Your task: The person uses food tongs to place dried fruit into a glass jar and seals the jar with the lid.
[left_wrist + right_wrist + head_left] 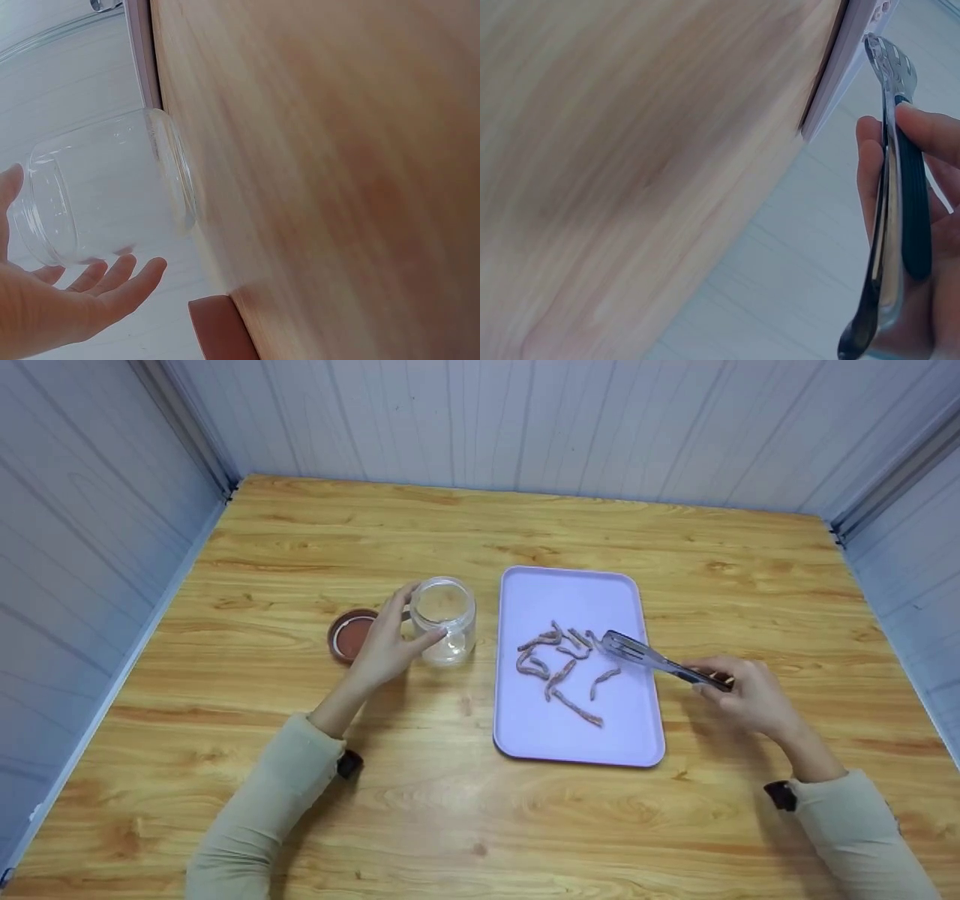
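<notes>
My left hand holds a clear jar that stands on the table without its lid. The thumb lies across the near side and the fingers reach around the far left side. In the left wrist view the jar shows as see-through, with nothing inside. My right hand grips metal tongs with dark handle grips. The slotted tips are pressed close together over the right side of a lilac tray. Several thin, brown, wrinkled strips lie on the tray, one right at the tips.
A brown-red screw lid lies with its inside up, left of the jar and partly behind the left hand. The wooden table meets pale panel walls at the back and sides.
</notes>
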